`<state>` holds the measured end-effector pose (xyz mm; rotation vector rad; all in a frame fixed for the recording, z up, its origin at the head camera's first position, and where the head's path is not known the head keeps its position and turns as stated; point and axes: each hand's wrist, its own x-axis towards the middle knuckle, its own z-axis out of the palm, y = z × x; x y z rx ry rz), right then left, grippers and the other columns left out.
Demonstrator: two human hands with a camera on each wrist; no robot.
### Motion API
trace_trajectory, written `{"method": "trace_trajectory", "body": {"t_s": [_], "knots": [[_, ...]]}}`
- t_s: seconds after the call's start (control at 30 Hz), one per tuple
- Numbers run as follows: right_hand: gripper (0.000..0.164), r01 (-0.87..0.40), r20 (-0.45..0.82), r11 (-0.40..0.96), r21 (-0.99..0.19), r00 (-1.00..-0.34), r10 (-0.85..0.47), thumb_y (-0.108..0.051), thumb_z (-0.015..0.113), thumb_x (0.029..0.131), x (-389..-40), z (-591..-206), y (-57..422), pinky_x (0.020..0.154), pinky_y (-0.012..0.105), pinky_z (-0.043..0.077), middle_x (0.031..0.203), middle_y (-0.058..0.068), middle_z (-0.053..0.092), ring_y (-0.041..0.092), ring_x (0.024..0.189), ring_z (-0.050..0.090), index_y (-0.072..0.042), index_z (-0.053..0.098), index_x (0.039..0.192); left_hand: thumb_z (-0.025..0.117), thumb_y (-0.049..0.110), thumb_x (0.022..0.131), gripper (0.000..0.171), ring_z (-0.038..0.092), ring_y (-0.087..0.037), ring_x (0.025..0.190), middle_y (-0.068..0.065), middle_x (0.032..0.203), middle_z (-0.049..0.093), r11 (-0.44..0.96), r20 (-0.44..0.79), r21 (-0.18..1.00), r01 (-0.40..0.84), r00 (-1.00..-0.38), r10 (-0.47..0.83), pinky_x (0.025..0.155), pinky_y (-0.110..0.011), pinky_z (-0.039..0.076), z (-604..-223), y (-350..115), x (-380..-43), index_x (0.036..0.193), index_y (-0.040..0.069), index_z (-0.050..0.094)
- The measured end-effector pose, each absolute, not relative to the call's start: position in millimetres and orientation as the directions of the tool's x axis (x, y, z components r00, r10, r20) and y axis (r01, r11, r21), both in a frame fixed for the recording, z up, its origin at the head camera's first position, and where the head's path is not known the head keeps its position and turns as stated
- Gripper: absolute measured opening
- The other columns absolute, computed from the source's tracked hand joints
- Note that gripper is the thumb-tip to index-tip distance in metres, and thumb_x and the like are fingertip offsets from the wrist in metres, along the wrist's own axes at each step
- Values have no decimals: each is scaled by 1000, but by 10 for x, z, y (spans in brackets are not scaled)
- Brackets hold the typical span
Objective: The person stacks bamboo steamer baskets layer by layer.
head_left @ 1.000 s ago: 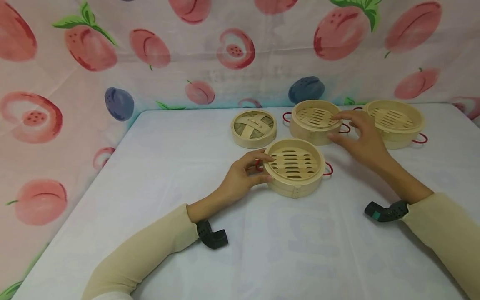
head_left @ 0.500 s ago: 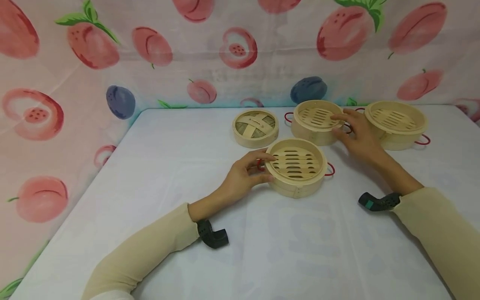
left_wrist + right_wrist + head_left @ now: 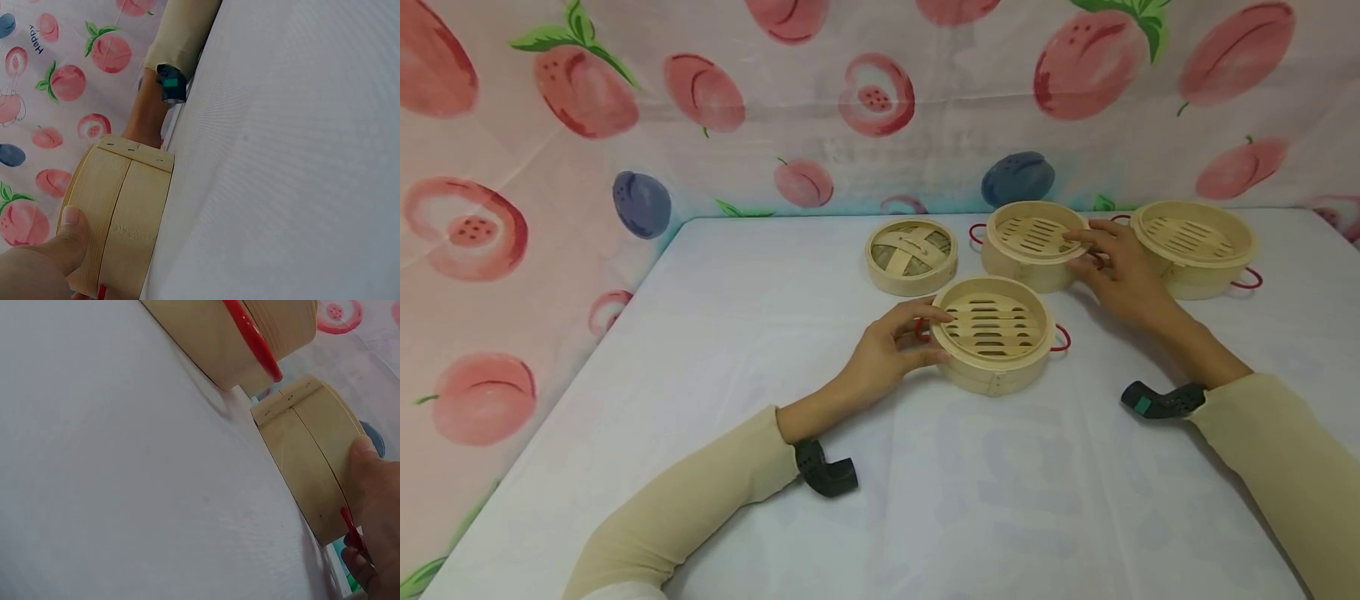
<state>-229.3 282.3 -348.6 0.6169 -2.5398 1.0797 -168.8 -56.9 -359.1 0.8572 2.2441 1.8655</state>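
Note:
In the head view, my left hand (image 3: 883,346) grips the left side of the front bamboo steamer basket (image 3: 992,379), fingers over its rim and thumb against the wall. That basket stands slatted side up on the white table, a red handle on each side. The left wrist view shows the thumb (image 3: 70,228) pressed along its bamboo wall. Farther back, my right hand (image 3: 1127,275) grips the right side of the middle steamer basket (image 3: 1022,271), with fingertips on the rim. Its red handle (image 3: 350,525) lies beside my fingers in the right wrist view; part of that basket is hidden.
A woven bamboo steamer lid (image 3: 910,279) sits at the back, left of the middle basket. The largest steamer basket (image 3: 1198,279), also red-handled, stands at back right, close behind my right hand. A fruit-printed cloth (image 3: 865,167) hangs behind the table (image 3: 737,275).
My right hand has moved slightly in, its thumb and fingers now against the middle basket's right side. The view has shifted a little. My left hand keeps its grip on the front basket.

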Motion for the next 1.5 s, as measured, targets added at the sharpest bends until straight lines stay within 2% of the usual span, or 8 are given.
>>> {"method": "trace_trajectory", "body": {"t_s": [0.17,0.27,0.5,0.7,0.97,1.17,1.37,1.5], "knots": [[34,-478,413,634,-608,-872,-261,-7,60,94,-2289,-3482,2845,80,7,36,139,24,37,40,104,50,-1,56,128,76,1,80,45,57,-21,108,-8,144,41,91,275,929,359,-834,478,93,-32,47,-3593,-567,-1698,121,6,61],[31,-494,424,628,-602,-864,-274,-4,61,93,-2304,-3487,2857,82,6,38,133,19,44,36,105,52,-2,57,124,76,1,80,45,57,-21,108,-8,143,41,93,273,930,356,-836,477,93,-32,47,-3590,-566,-1698,121,7,61],[22,-520,428,562,-644,-853,-299,2,66,88,-2352,-3458,2818,91,22,46,127,19,52,31,115,52,3,60,108,75,2,81,43,57,-20,107,-7,143,42,103,273,927,362,-835,477,93,-31,47,-3594,-571,-1689,121,7,61],[23,-396,339,613,-684,-916,-215,-7,67,90,-2284,-3375,2812,96,42,44,142,19,41,41,123,46,0,60,110,75,1,80,44,57,-20,108,-7,143,41,92,280,926,365,-831,480,93,-31,47,-3592,-571,-1685,122,6,61],[30,-341,336,632,-696,-933,-133,-16,70,88,-2211,-3242,2811,83,6,41,145,15,39,39,117,53,-2,60,113,75,1,81,43,56,-21,109,-8,144,41,97,272,929,357,-836,477,93,-31,47,-3587,-571,-1682,121,6,61],[29,-345,353,604,-718,-929,-111,-13,71,88,-2181,-3145,2805,78,6,43,146,15,38,21,117,55,0,60,111,75,1,81,44,55,-20,112,-8,144,40,98,273,927,361,-833,481,94,-30,46,-3595,-572,-1684,122,7,60],[31,-300,309,582,-756,-947,-87,-18,70,89,-2143,-3034,2767,75,8,45,150,12,32,37,123,49,-3,60,113,75,1,81,44,56,-20,111,-8,144,40,94,275,928,361,-833,481,93,-30,47,-3596,-570,-1685,122,6,61],[32,-285,289,560,-778,-954,-85,-18,70,88,-2113,-2978,2742,73,8,46,151,13,31,39,124,46,-5,59,115,75,2,81,43,56,-21,111,-8,144,40,91,271,930,356,-834,481,94,-31,47,-3601,-570,-1688,122,6,61]]}}
